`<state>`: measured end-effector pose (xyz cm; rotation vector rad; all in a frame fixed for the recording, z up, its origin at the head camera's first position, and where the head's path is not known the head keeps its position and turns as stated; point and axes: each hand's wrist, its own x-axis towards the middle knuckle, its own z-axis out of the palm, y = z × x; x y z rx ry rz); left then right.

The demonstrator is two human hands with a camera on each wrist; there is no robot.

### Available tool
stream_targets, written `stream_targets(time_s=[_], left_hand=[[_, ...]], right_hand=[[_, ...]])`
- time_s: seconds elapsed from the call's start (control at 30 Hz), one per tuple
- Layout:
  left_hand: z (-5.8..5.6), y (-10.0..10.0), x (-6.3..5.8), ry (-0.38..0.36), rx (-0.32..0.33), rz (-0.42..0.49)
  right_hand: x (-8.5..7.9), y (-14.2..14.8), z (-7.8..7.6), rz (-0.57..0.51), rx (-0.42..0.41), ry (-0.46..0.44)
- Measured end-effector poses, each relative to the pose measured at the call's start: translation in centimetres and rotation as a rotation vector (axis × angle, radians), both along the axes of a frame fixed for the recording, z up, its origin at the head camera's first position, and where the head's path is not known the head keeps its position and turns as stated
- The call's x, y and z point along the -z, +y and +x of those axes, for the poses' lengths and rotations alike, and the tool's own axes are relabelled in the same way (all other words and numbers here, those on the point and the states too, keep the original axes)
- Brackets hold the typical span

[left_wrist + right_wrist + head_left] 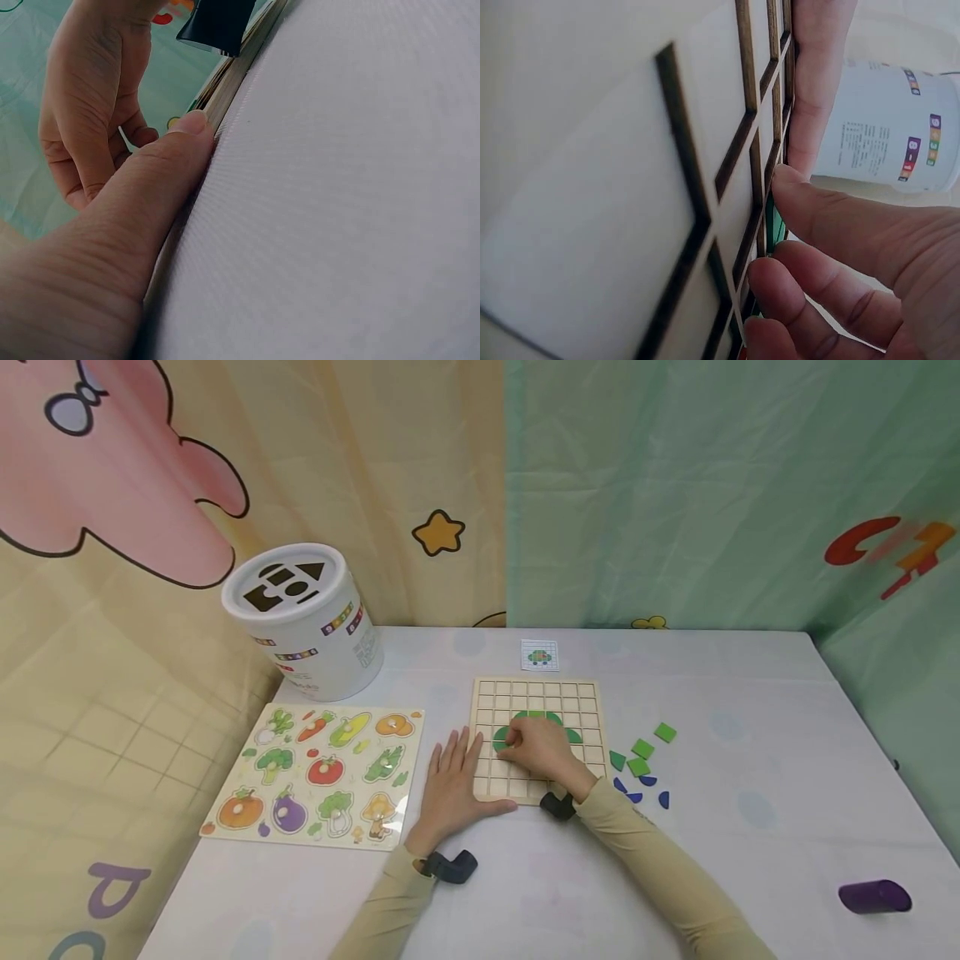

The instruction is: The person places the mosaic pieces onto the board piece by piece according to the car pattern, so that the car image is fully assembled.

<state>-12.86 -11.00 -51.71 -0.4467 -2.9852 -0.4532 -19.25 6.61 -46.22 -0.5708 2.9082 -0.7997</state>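
A wooden grid board (551,789) lies on the table with green pieces set in it: a green square (536,714) at the top, a rounded green piece (574,736) on the right. My left hand (448,785) rests with fingers straight along the board's left edge, its thumb (161,169) along the front edge. Over the middle of the board, my right hand (542,747) has curled fingers, with thumb and index fingertips at a green curved piece (499,739) on the left side. That green piece (774,223) shows between these fingertips in the right wrist view.
Loose green squares (642,748) and blue half-round pieces (648,781) lie right of the board. A small pattern card (540,656) is behind it. To the left are a vegetable puzzle board (300,777) and a white tub (322,652). A purple cylinder (875,897) lies front right.
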Motion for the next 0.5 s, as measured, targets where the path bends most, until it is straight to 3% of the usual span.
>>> stream_targets(time_s=[0.5], left_hand=[[-0.04, 0.11, 0.00, -0.005, -0.005, 0.007]], right_hand=[[-0.15, 0.73, 0.08, 0.029, -0.001, -0.035]])
